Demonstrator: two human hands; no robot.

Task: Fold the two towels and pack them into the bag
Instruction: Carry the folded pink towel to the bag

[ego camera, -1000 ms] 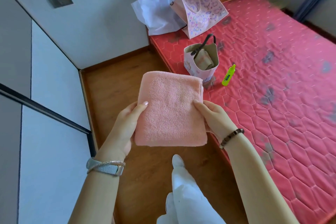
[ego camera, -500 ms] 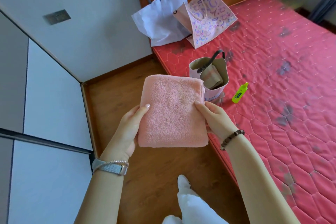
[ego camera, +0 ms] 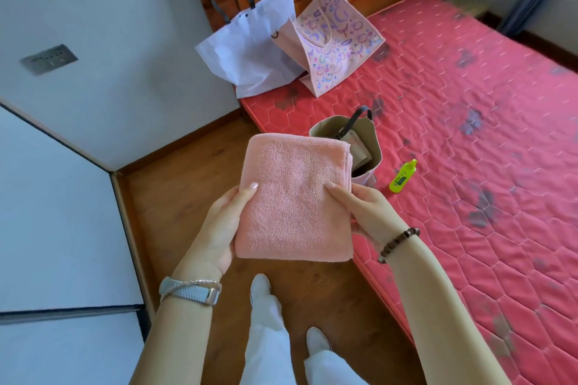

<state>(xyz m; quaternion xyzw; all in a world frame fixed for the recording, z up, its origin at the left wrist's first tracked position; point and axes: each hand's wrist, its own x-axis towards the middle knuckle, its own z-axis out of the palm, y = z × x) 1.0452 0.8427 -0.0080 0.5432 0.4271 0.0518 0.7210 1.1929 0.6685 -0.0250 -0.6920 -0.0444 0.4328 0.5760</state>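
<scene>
A pink towel (ego camera: 295, 197), folded into a thick rectangle, is held up in front of me over the wooden floor. My left hand (ego camera: 219, 228) grips its left edge with the thumb on top. My right hand (ego camera: 366, 209) grips its right edge the same way. Just behind the towel, a small open bag (ego camera: 373, 147) with a dark handle stands on the red mattress near its edge. A beige folded towel (ego camera: 359, 150) lies inside that bag, partly hidden by the pink towel.
A yellow-green bottle (ego camera: 403, 176) lies on the red quilted mattress (ego camera: 469, 150) right of the small bag. A white bag (ego camera: 247, 50) and a pink patterned bag (ego camera: 331, 40) lean on the wooden headboard. White walls close in on the left.
The view has shifted, so the bed and bags sit lower in the frame. The pink towel now overlaps the small bag's left rim. Both hands keep the same grip.
</scene>
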